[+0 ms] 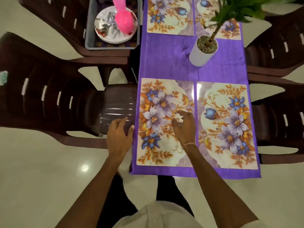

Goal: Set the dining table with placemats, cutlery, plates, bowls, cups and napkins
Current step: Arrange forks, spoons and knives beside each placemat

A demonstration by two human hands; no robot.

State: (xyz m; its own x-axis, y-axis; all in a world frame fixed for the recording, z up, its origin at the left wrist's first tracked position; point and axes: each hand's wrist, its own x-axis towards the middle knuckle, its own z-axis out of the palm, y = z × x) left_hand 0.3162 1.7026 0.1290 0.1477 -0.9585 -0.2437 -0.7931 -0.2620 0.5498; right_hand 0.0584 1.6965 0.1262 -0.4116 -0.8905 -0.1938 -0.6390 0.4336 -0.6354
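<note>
4 floral placemats lie flat on the purple cloth (172, 60) that covers the counter (164, 171). The near-left placemat (156, 145) and the near-right placemat (227, 125) sit side by side with a thin strip of cloth between them. The far-left placemat (169, 15) and the far-right placemat (230, 28) lie the same way at the top. A white plant pot (201, 53) stands upright on the cloth, touching the far-right mat's near edge.

The right hand (184, 127) is over the inner part of the near-left placemat. Its fingers are loosely bent and hold nothing, and motion blur makes it hard to say whether the fingertips touch the mat. The left hand (119, 135) is off the counter's left edge above a dark brown chair (118, 109), relaxed and empty, with its thumb just beside the cloth's edge.

A grey tub (89, 30) rests on another chair seat left of the counter. In it is a stack of white plates (105, 37), with cutlery (110, 22) on top and pink cups (124, 20) lying nested across them.
</note>
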